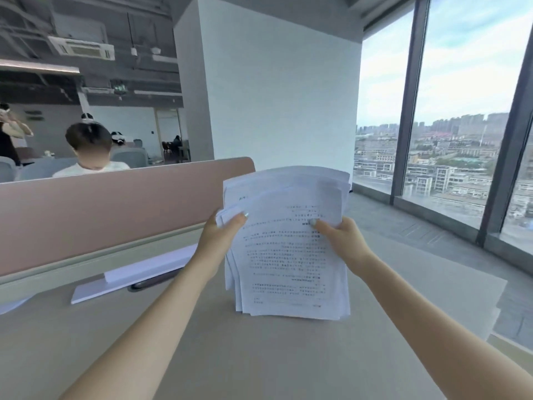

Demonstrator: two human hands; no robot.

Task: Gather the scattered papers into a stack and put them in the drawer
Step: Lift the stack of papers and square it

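A stack of white printed papers [285,255] stands upright on its lower edge on the beige desk [202,356]. The sheets are uneven at the top, fanned a little. My left hand [222,232] grips the stack's left edge, thumb on the front sheet. My right hand [343,238] grips the right edge the same way. No drawer is in view.
A pink divider panel [101,215] runs along the desk's far side. A white flat object [135,272] and a dark phone-like thing [153,282] lie at its foot. A person [89,151] sits behind the panel. The desk's right edge [490,313] borders floor and tall windows.
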